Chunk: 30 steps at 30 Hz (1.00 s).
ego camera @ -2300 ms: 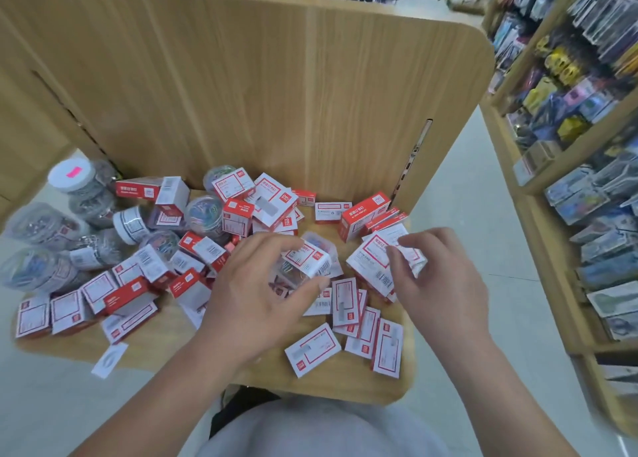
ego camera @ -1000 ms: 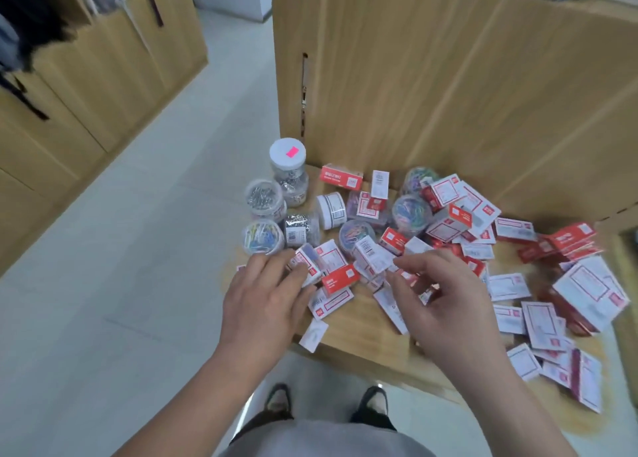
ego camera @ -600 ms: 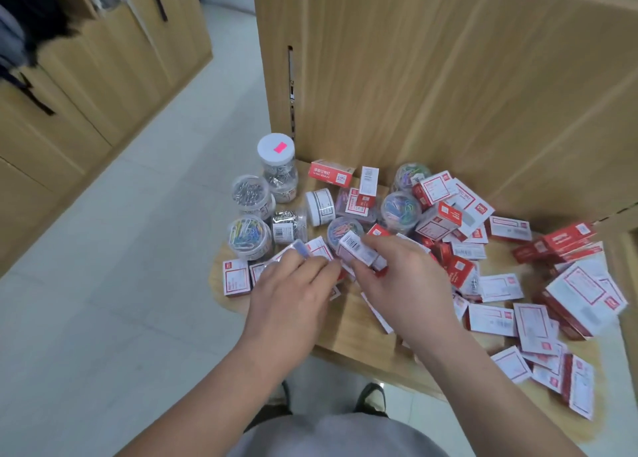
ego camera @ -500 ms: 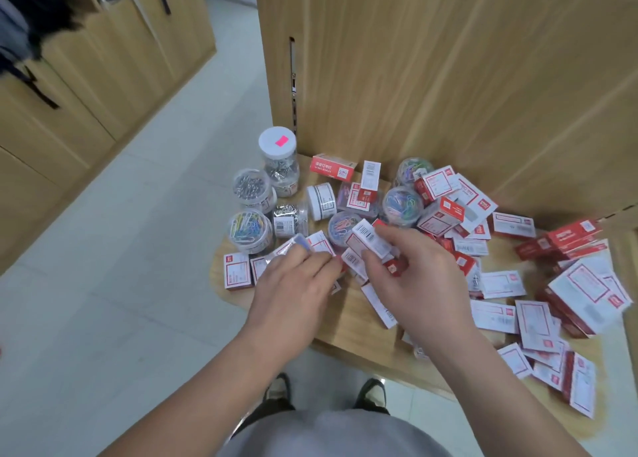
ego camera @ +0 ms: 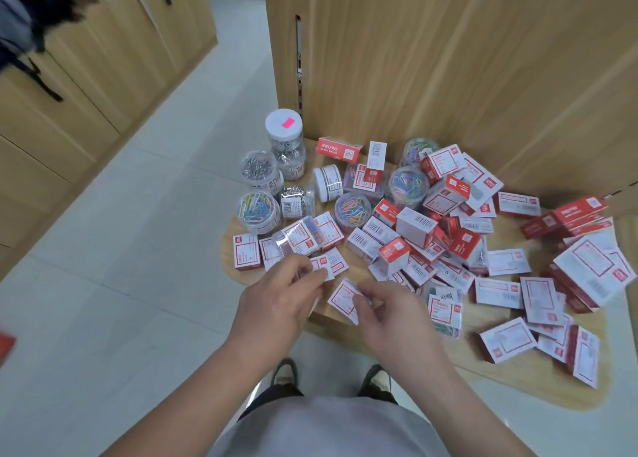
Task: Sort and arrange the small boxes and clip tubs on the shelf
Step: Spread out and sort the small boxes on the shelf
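A: Wood everywhere: a pale shelf (ego camera: 500,379) against a tall panel (ego camera: 448,59), with red-and-white boxes (ego camera: 431,235) heaped over most of it. Where are the hands?

B: Both at the front edge, close together. The left hand (ego camera: 279,301) has its fingers curled. Its thumb and forefinger pinch the near edge of a barcode box (ego camera: 331,266), which lies flat on the shelf just in front of the left row (ego camera: 247,254).

A: And the right?

B: The right hand (ego camera: 397,315) pinches a white box (ego camera: 342,296) by one corner, thumb against forefinger, with the other fingers loosely bent. The box is tilted — I cannot tell whether it rests on the wood or hangs clear of it, because the hands are a little blurred.

A: Do the two boxes touch?

B: They are just beside each other, and as far as I can see they are apart.

A: And the tubs?

B: They are grouped at the back left corner. A tall tub (ego camera: 283,135) with a white lid and a pink sticker stands upright by the panel. A silver tub (ego camera: 257,166) and a coloured tub (ego camera: 257,210) stand in front of it, and a toppled tub (ego camera: 328,182) lies on its side. More clip tubs (ego camera: 409,182) sit half buried among the boxes. A big box (ego camera: 593,270) lies on top of red ones at the right end.
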Motion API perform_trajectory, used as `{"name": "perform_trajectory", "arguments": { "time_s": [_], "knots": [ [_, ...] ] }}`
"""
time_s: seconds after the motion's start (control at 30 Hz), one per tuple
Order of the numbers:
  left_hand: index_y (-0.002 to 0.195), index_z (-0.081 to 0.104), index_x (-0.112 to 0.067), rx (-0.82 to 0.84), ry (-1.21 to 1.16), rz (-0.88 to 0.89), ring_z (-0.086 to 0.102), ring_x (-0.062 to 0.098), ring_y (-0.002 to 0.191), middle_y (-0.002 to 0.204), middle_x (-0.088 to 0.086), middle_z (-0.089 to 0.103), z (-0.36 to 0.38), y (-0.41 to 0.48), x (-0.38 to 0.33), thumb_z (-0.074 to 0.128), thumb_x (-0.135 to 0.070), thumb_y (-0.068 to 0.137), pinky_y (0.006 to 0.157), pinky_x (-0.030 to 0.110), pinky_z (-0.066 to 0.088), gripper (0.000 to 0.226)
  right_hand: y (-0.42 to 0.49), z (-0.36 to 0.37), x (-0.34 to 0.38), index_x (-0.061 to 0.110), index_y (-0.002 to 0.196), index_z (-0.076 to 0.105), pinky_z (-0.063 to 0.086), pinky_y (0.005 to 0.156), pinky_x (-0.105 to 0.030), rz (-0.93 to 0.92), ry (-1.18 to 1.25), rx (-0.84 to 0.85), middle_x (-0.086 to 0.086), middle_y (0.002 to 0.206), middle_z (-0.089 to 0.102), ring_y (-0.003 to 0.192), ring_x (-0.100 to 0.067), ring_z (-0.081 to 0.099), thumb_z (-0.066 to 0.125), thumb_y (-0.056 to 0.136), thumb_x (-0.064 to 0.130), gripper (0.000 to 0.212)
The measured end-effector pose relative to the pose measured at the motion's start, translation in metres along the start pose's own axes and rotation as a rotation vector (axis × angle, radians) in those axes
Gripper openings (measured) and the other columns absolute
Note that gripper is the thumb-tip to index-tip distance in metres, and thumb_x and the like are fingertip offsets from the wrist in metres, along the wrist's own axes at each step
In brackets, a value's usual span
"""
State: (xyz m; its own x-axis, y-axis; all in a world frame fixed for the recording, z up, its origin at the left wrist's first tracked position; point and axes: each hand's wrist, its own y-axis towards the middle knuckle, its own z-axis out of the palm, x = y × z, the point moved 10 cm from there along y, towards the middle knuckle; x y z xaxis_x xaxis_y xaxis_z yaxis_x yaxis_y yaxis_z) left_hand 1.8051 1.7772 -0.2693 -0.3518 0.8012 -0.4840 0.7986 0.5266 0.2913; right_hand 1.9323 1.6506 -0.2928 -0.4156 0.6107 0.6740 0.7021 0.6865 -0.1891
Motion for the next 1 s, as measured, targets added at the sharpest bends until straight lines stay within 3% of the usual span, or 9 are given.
{"name": "perform_trajectory", "arguments": {
  "time_s": [0.17, 0.3, 0.43, 0.5, 0.57, 0.67, 0.8, 0.87, 1.0],
  "knots": [
    [0.12, 0.07, -0.015, -0.009, -0.168, 0.032, 0.064, 0.017, 0.09, 0.115, -0.002, 0.057, 0.001, 0.001, 0.005, 0.067, -0.014, 0.097, 0.062, 0.038, 0.055, 0.024, 0.001, 0.002, 0.004, 0.022, 0.102, 0.075, 0.054, 0.076, -0.036, -0.038, 0.071, -0.193, 0.009, 0.095, 0.06, 0.077, -0.017, 0.065, 0.07, 0.092, 0.015, 0.013],
    [0.121, 0.071, -0.014, 0.021, -0.205, 0.044, 0.066, 0.017, 0.099, 0.125, -0.002, 0.059, 0.0, 0.0, 0.001, 0.066, -0.006, 0.094, 0.069, 0.038, 0.057, 0.029, -0.005, 0.005, 0.003, 0.036, 0.097, 0.069, 0.054, 0.069, -0.022, 0.034, 0.241, -0.158, 0.013, 0.094, 0.07, 0.071, -0.007, 0.068, 0.071, 0.093, 0.021, 0.016],
    [0.114, 0.074, -0.019, -0.028, -0.135, 0.013, 0.067, 0.016, 0.092, 0.117, -0.007, 0.062, -0.018, 0.003, -0.009, 0.066, -0.014, 0.094, 0.063, 0.035, 0.055, 0.023, -0.021, -0.025, -0.011, 0.027, 0.097, 0.077, 0.053, 0.066, -0.022, 0.091, 0.255, -0.192, 0.019, 0.087, 0.071, 0.066, -0.005, 0.066, 0.074, 0.09, 0.03, 0.008],
    [0.113, 0.075, -0.018, -0.042, -0.156, 0.043, 0.066, 0.017, 0.096, 0.112, -0.007, 0.063, -0.021, 0.015, -0.027, 0.066, -0.019, 0.094, 0.069, 0.034, 0.055, 0.021, -0.023, -0.052, -0.014, 0.027, 0.087, 0.077, 0.047, 0.06, -0.016, 0.087, 0.284, -0.233, 0.017, 0.076, 0.069, 0.064, -0.007, 0.063, 0.074, 0.09, 0.025, 0.005],
    [0.112, 0.073, -0.022, 0.01, -0.164, 0.059, 0.063, 0.017, 0.101, 0.11, -0.009, 0.063, -0.009, 0.037, -0.048, 0.065, -0.029, 0.093, 0.074, 0.036, 0.055, 0.022, -0.017, -0.081, -0.014, 0.027, 0.086, 0.076, 0.048, 0.061, -0.017, 0.053, 0.304, -0.315, 0.015, 0.08, 0.069, 0.068, -0.008, 0.064, 0.075, 0.089, 0.02, 0.008],
    [0.115, 0.065, -0.025, 0.127, -0.077, 0.075, 0.06, 0.019, 0.103, 0.104, -0.008, 0.063, 0.027, 0.072, -0.076, 0.062, -0.046, 0.091, 0.074, 0.038, 0.054, 0.032, 0.005, -0.115, -0.001, 0.024, 0.1, 0.074, 0.055, 0.066, -0.03, -0.101, 0.129, -0.428, 0.013, 0.097, 0.066, 0.076, -0.005, 0.064, 0.073, 0.09, 0.022, 0.01],
    [0.133, 0.055, -0.027, 0.151, -0.089, 0.044, 0.06, 0.024, 0.105, 0.112, -0.005, 0.06, 0.05, 0.088, -0.091, 0.066, -0.029, 0.091, 0.074, 0.038, 0.05, 0.043, 0.034, -0.121, 0.012, 0.022, 0.119, 0.07, 0.056, 0.07, -0.038, -0.199, -0.152, -0.429, 0.005, 0.115, 0.063, 0.09, -0.02, 0.067, 0.071, 0.092, 0.031, 0.029],
    [0.135, 0.055, -0.027, 0.131, -0.177, 0.03, 0.062, 0.023, 0.097, 0.113, -0.007, 0.056, 0.041, 0.08, -0.091, 0.067, -0.022, 0.09, 0.071, 0.038, 0.052, 0.047, 0.04, -0.119, 0.02, 0.022, 0.116, 0.071, 0.054, 0.062, -0.037, -0.219, -0.31, -0.438, 0.004, 0.115, 0.065, 0.089, -0.027, 0.068, 0.069, 0.092, 0.034, 0.027],
    [0.125, 0.064, -0.03, 0.068, -0.3, -0.024, 0.065, 0.012, 0.094, 0.117, -0.013, 0.056, 0.01, 0.036, -0.071, 0.067, -0.015, 0.088, 0.071, 0.038, 0.056, 0.04, 0.046, -0.11, 0.024, 0.017, 0.098, 0.073, 0.04, 0.047, -0.027, -0.246, -0.551, -0.46, -0.001, 0.104, 0.064, 0.066, -0.033, 0.065, 0.075, 0.086, 0.03, 0.018]
  ]
}}
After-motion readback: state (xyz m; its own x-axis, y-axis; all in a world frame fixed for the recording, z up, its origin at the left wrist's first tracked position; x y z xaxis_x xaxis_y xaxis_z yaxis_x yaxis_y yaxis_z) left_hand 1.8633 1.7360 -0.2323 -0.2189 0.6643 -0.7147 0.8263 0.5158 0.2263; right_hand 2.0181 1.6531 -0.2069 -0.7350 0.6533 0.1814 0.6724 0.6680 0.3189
